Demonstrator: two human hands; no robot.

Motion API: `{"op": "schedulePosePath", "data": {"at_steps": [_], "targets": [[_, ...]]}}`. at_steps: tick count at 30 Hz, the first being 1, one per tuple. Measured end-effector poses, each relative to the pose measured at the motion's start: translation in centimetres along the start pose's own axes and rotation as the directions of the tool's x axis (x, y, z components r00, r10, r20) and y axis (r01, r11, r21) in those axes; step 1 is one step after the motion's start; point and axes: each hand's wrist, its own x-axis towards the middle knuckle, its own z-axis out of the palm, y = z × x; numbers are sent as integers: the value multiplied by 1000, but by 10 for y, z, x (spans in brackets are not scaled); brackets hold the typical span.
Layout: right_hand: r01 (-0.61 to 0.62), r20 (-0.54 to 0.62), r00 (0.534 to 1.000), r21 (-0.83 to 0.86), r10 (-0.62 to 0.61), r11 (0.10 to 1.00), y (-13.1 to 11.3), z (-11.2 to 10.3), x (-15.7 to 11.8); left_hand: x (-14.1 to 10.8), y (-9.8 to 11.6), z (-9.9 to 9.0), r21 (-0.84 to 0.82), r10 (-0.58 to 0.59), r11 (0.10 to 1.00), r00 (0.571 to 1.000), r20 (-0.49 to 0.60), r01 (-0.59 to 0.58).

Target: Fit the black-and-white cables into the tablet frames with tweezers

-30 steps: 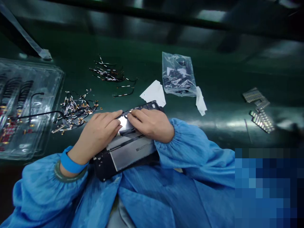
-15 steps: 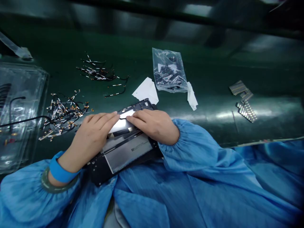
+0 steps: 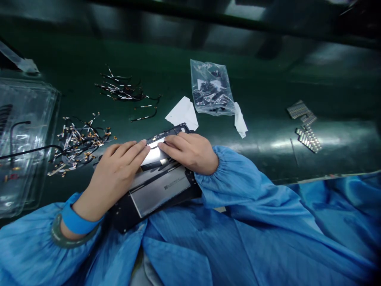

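A black and silver electronic device [image 3: 162,191] lies tilted at the table's front edge, against my blue clothing. My left hand [image 3: 114,171] rests over its left upper part, fingers stretched side by side, with the fingertips near a thin black cable [image 3: 154,147]. On the device's upper right lies my right hand [image 3: 190,153], its fingers bent together and the index fingertip at the other end of that cable. Whether the fingertips pinch the cable is too small to tell.
Loose cables [image 3: 79,145] are heaped at the left, with more cables [image 3: 125,91] behind. Clear plastic trays [image 3: 32,139] stand far left. A plastic bag [image 3: 212,89] of black parts and white paper [image 3: 183,113] lie behind the device. Small metallic pieces [image 3: 309,139] are at the right.
My right hand and sleeve have shifted slightly up and left. My left hand has barely moved, its fingers still at the device's upper part.
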Motion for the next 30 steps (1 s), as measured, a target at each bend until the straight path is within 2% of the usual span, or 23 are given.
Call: {"op": "schedulePosePath", "data": {"at_steps": [4, 9, 11, 14, 16, 18, 19, 20, 22, 23, 25, 27, 29, 30], "targets": [[1, -38, 999, 8, -1, 1000, 0, 1, -1, 0, 1, 0, 11, 2, 1000, 1000, -4, -2], [12, -27, 1000, 20, -11, 1000, 0, 1, 2, 0, 1, 0, 13, 4, 1000, 1000, -9, -4], [26, 8, 1000, 23, -26, 999, 0, -2, 4, 1, 2, 0, 14, 2, 1000, 1000, -11, -1], [14, 130, 991, 10, -15, 1000, 1, -12, 5, 0, 1, 0, 11, -1, 1000, 1000, 4, 1], [-36, 193, 981, 29, 30, 999, 3, -20, -1, 0, -1, -1, -29, -13, 999, 1000, 16, 14], [-192, 187, 968, 103, 170, 976, 6, -25, -11, -1, -3, -1, -129, -44, 991, 999, 25, 47], [-317, 173, 941, 152, 290, 936, 7, -26, -17, -1, -4, 0, -188, -79, 979, 997, 21, 82], [-453, 169, 889, 202, 425, 868, 7, -27, -24, 0, -5, 1, -235, -132, 963, 991, 11, 131], [-682, 229, 731, 274, 643, 678, 7, -25, -36, 3, -6, 4, -263, -251, 935, 968, -16, 238], [-755, 291, 655, 289, 697, 589, 7, -23, -40, 5, -7, 7, -245, -288, 930, 958, -22, 274], [-836, 425, 548, 298, 720, 460, 6, -21, -47, 11, -7, 11, -191, -282, 941, 959, 9, 279], [-875, 517, 483, 314, 707, 368, 7, -21, -49, 16, -9, 10, -179, -275, 944, 961, 36, 277], [-901, 599, 420, 365, 682, 234, 9, -24, -51, 19, -13, 1, -201, -362, 911, 932, 32, 361], [-905, 651, 386, 404, 654, 133, 11, -26, -52, 18, -16, -6, -219, -442, 874, 897, 14, 434]]}}
